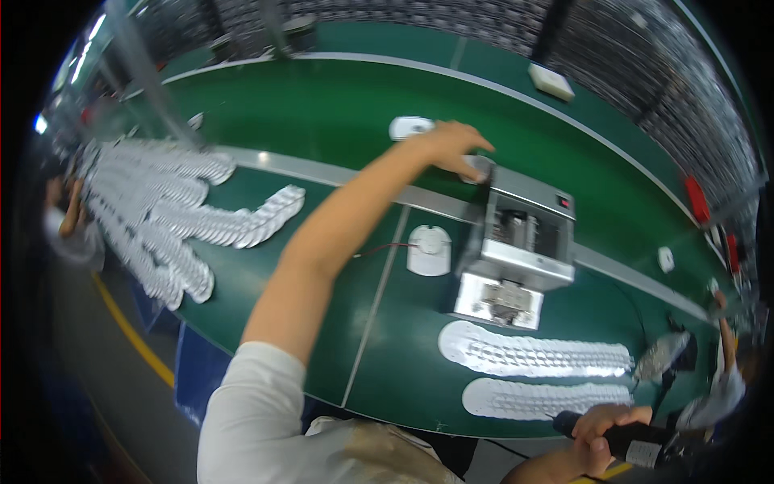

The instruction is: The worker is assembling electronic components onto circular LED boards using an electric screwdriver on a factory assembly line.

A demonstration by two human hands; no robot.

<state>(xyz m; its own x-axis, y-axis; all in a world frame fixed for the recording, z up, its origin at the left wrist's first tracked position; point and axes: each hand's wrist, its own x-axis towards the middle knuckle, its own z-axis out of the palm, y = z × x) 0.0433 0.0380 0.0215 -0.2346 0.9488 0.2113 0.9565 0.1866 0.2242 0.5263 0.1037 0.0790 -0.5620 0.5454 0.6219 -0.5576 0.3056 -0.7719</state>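
My left hand (453,147) stretches over the green conveyor belt, fingers apart. A pale rounded piece (477,167) lies under its fingertips, partly covered; I cannot tell whether they touch. Beside that hand, a white plate (409,127) rests on the belt. In my right hand (603,431), at the lower right, is a black electric screwdriver (633,440), its tip pointing left. A white plate with a round part and a red wire (430,251) sits on the green table, left of a silver metal screw feeder (516,242).
Two overlapping rows of white plates (536,355) (548,399) lie before the feeder. Many more plates (173,202) spread across the left. A metal rail (322,171) separates table and belt. A cream block (551,82) sits behind. Other people work at both sides.
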